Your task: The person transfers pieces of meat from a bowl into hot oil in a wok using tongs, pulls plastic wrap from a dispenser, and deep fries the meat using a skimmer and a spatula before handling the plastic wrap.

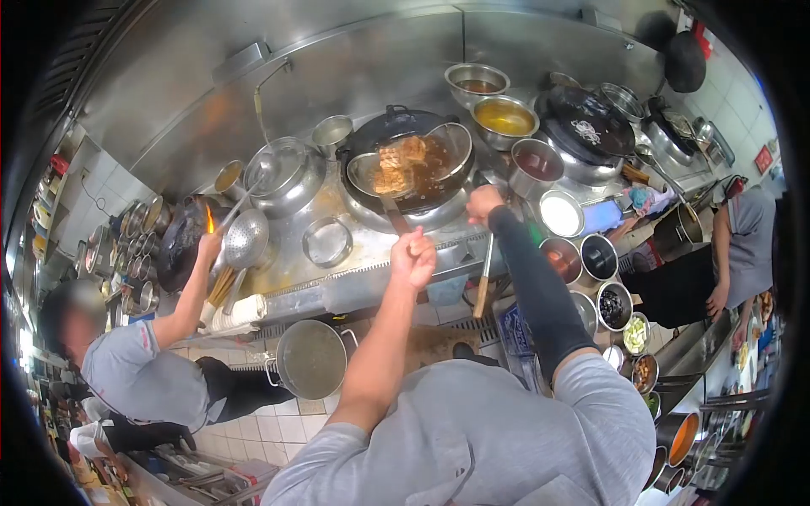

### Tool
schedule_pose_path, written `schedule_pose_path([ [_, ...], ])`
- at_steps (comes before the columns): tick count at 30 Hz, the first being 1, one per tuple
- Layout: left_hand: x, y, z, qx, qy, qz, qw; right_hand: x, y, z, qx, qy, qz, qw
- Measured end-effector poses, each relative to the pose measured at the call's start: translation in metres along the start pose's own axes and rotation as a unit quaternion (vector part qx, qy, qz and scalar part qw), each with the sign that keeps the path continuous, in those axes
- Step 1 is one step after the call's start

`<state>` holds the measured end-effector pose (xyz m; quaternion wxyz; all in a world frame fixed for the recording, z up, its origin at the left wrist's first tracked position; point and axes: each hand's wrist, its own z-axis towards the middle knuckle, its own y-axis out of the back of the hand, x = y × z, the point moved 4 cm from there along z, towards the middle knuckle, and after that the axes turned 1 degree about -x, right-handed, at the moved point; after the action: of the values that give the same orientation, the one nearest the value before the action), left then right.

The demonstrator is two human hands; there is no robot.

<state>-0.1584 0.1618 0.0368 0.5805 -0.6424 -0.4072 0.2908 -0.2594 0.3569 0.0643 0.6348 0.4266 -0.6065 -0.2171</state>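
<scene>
At the far left, a long-handled ladle (pixel 267 166) is gripped by a co-worker's hand (pixel 210 245), its length presumably keeping the fingers away from the flame (pixel 210 220) by the neighbouring wok. A two-handled pot (pixel 311 360) is stood on the floor, perhaps because the counter is crowded. At the centre, browned pieces of food (pixel 400 162) are borne by a wire strainer (pixel 359 174) over the dark liquid in the wok (pixel 364 137); drainage seems to be allowed by the mesh. The strainer's wooden handle (pixel 395 216) is closed upon by the left hand (pixel 413 258), well back from the wok, probably for the sake of the heat. The right hand (pixel 483 205) is curled into a fist, apparently around the metal shaft (pixel 489 246) of a second tool; how tightly cannot be told. Farther right, a bowl of yellow liquid (pixel 506 137) and a steel pot (pixel 531 187) are placed beside the wok, seemingly within easy reach.
</scene>
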Motion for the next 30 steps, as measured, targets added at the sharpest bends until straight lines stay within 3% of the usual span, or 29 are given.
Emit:
schedule_pose_path([
  [1, 0.002, 0.0, 0.007, -0.001, 0.0, 0.01, 1.0, -0.004, -0.008, 0.005, -0.072, -0.128, 0.275, 0.95],
  [2, 0.003, 0.0, 0.011, 0.002, 0.019, -0.006, 1.0, -0.007, -0.023, 0.006, -0.137, -0.242, 0.524, 0.805],
  [3, 0.004, -0.001, 0.01, 0.0, 0.022, -0.006, 1.0, -0.008, -0.03, 0.008, -0.103, -0.238, 0.551, 0.793],
  [6, 0.009, -0.007, 0.004, -0.027, 0.07, 0.039, 0.996, -0.017, -0.042, 0.006, -0.063, -0.228, 0.558, 0.796],
  [8, 0.006, -0.005, -0.012, -0.18, -0.007, 0.237, 0.955, -0.015, -0.036, -0.008, -0.065, -0.215, 0.539, 0.812],
  [9, 0.005, -0.008, -0.017, -0.15, 0.01, 0.335, 0.93, -0.016, -0.033, -0.009, -0.059, -0.208, 0.532, 0.819],
  [12, 0.009, -0.014, -0.02, -0.187, 0.005, 0.412, 0.892, -0.017, -0.031, -0.007, -0.066, -0.222, 0.516, 0.824],
  [14, 0.009, -0.006, -0.011, -0.177, -0.003, 0.427, 0.887, -0.017, -0.026, -0.005, -0.071, -0.232, 0.524, 0.817],
  [16, 0.011, -0.002, -0.011, -0.2, -0.067, 0.367, 0.906, -0.028, -0.026, -0.002, -0.059, -0.232, 0.532, 0.812],
  [17, 0.016, 0.0, -0.009, -0.199, -0.065, 0.367, 0.907, -0.034, -0.025, 0.0, -0.061, -0.236, 0.484, 0.84],
  [23, 0.047, -0.01, 0.004, -0.205, -0.1, 0.327, 0.917, -0.038, -0.017, -0.003, -0.1, -0.205, 0.414, 0.881],
  [24, 0.043, 0.001, 0.019, -0.183, -0.098, 0.316, 0.926, -0.03, -0.016, -0.004, -0.064, -0.183, 0.386, 0.902],
  [26, 0.037, -0.005, 0.026, -0.178, -0.058, 0.355, 0.916, -0.02, -0.024, -0.003, -0.029, -0.254, 0.45, 0.856],
  [30, 0.027, -0.011, 0.023, -0.168, -0.006, 0.396, 0.903, -0.019, -0.044, 0.0, 0.009, -0.209, 0.521, 0.828],
])
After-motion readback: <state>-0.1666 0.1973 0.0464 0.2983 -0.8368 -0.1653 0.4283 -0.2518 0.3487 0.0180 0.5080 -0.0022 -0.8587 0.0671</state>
